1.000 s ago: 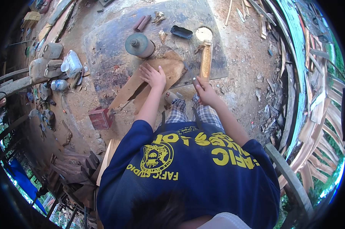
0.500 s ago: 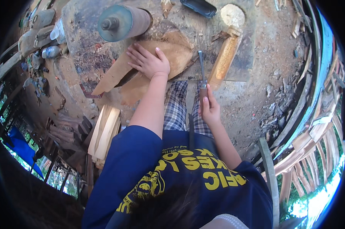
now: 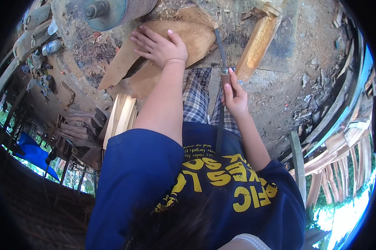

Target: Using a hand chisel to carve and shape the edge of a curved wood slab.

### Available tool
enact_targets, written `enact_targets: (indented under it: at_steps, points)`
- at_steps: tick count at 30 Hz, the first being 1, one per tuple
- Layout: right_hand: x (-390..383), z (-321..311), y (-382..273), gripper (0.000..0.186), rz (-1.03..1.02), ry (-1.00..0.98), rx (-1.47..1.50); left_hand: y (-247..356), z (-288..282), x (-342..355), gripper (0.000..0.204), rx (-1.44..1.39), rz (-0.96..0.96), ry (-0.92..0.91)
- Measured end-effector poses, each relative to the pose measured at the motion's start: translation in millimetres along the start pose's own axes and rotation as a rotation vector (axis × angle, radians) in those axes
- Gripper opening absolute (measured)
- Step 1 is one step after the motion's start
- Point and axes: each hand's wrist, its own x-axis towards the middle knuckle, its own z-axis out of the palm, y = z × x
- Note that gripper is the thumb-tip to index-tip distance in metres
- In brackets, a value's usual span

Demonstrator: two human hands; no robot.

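Observation:
My left hand (image 3: 156, 48) lies with fingers spread on a split sheet of brown material (image 3: 198, 39) on the worn board (image 3: 290, 46). My right hand (image 3: 236, 93) grips the handle of a long metal chisel-like tool (image 3: 220, 46), whose blade points up and away from me, its end at the sheet's right edge. A drum-shaped cylinder (image 3: 117, 12) with a central knob lies beyond my left hand. To the right of the tool rests a long wooden block (image 3: 256, 48) with a pale, roughly worked top face.
Plastic containers and a bottle (image 3: 50, 48) sit at the left among debris. Pale split wood (image 3: 117, 121) stands beside my left forearm. A grey timber (image 3: 298, 158) is near my right elbow. Curved wooden strips (image 3: 338, 183) line the right side.
The view has shifted, with the board's objects higher in frame. The tool has swung more upright, its end at the sheet's edge. My left hand stays spread on the sheet.

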Motion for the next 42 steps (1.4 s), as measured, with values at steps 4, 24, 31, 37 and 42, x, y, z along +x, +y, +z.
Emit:
enact_targets:
  at_steps: [4, 24, 31, 37, 42]
  points:
    - [11.7, 12.0, -8.5, 0.05, -0.01, 0.03, 0.178, 1.3, 3.0, -0.7, 0.083, 0.028, 0.041, 0.003]
    - [-25.6, 5.0, -20.6, 0.051, 0.127, 0.038, 0.05, -2.9, 0.9, 0.7, 0.089, -0.043, 0.046, -0.024]
    - [-6.9, -8.0, -15.7, 0.049, -0.123, 0.079, -0.28, -6.4, 0.6, 0.5, 0.088, -0.034, 0.057, -0.027]
    - [5.5, -5.9, -13.5, 0.049, -0.178, 0.108, -0.299, 0.3, 2.4, 0.5, 0.086, -0.052, 0.077, -0.033]
    - [3.8, 9.0, -31.4, 0.051, 0.142, -0.021, 0.242, -5.5, 6.7, -1.8, 0.082, 0.0, 0.105, 0.036]
